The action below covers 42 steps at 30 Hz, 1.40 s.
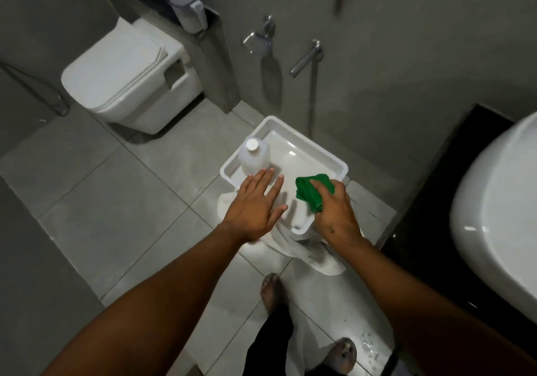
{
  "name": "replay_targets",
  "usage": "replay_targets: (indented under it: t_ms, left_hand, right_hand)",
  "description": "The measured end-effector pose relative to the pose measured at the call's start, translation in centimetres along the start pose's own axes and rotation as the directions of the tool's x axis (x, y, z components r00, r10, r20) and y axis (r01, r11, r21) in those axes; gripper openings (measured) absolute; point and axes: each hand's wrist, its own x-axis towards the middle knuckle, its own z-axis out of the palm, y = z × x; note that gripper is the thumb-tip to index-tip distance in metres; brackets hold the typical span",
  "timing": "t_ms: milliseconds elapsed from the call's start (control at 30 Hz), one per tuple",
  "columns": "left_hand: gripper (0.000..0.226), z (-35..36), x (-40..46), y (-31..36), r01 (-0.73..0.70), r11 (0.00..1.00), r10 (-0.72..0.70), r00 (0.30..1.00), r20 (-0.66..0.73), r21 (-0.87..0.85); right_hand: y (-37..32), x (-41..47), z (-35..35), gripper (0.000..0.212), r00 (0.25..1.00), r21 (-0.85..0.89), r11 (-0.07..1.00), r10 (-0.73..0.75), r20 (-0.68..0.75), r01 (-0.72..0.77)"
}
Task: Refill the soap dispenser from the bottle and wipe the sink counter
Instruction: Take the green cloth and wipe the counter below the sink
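Note:
A white tray (316,149) stands raised above the bathroom floor, over a white cloth (308,253). A clear bottle with a white cap (254,157) stands upright in the tray's left corner. My left hand (255,204) is spread flat over the tray's near edge, fingertips just short of the bottle. My right hand (334,210) grips a bunched green cloth (312,189) at the tray's near right corner. A white soap dispenser (189,6) sits on the ledge behind the toilet.
A white toilet (125,70) with its lid down stands at the left. The white sink basin (499,213) on a black counter (430,201) is at the right. Chrome taps (308,56) stick out of the grey wall. My bare feet (271,288) stand on wet floor tiles.

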Motion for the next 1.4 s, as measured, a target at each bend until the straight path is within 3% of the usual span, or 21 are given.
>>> replay_targets:
  t_ms: [133, 300, 467, 567, 700, 900, 1100, 1233, 1333, 1400]
  left_hand:
    - [0.074, -5.5, 0.7, 5.6, -0.125, 0.992, 0.127, 0.989, -0.069, 0.028]
    - [0.071, -9.4, 2.7, 16.5, -0.38, 0.921, 0.389, 0.911, -0.136, 0.085]
    - [0.071, -10.1, 4.8, 27.2, -0.581, 0.807, 0.59, 0.802, -0.098, 0.106]
    - [0.071, -9.2, 5.7, 31.0, -0.648, 0.751, 0.653, 0.757, 0.0, 0.124]
    - [0.066, -7.9, 6.2, 32.1, -0.665, 0.73, 0.67, 0.742, 0.025, 0.16]
    - [0.068, -7.9, 8.4, 31.9, -0.751, 0.62, 0.757, 0.649, 0.077, 0.228]
    - [0.069, -8.0, 10.2, 31.8, -0.808, 0.533, 0.811, 0.573, 0.12, 0.251]
    - [0.07, -8.1, 11.1, 31.6, -0.823, 0.51, 0.827, 0.549, 0.122, 0.249]
    - [0.07, -8.1, 11.2, 31.5, -0.831, 0.5, 0.833, 0.538, 0.128, 0.242]
    - [0.07, -8.2, 11.3, 31.4, -0.837, 0.495, 0.837, 0.532, 0.129, 0.235]
  right_hand:
    - [1.6, -7.6, -5.2, 0.074, 0.995, 0.073, 0.997, -0.026, -0.096, 0.034]
    - [6.6, -16.7, -10.1, 0.07, 0.97, 0.212, 0.975, 0.113, -0.215, -0.067]
    - [13.2, -23.6, -13.6, 0.071, 0.948, 0.193, 0.965, 0.221, -0.228, -0.179]
    - [16.8, -27.0, -14.1, 0.073, 0.916, 0.236, 0.936, 0.319, -0.242, -0.263]
    - [20.5, -30.3, -13.8, 0.076, 0.807, 0.334, 0.844, 0.515, -0.289, -0.419]
    - [22.5, -32.0, -12.8, 0.075, 0.585, 0.484, 0.643, 0.758, -0.288, -0.594]
    - [22.0, -30.9, -13.5, 0.066, 0.504, 0.532, 0.601, 0.796, -0.334, -0.597]
    - [21.3, -29.6, -13.3, 0.084, 0.496, 0.307, 0.6, 0.792, -0.355, -0.739]
    - [20.4, -28.7, -12.4, 0.091, 0.418, 0.321, 0.555, 0.813, -0.406, -0.767]
    - [20.2, -28.0, -12.0, 0.076, 0.333, 0.373, 0.53, 0.814, -0.476, -0.762]
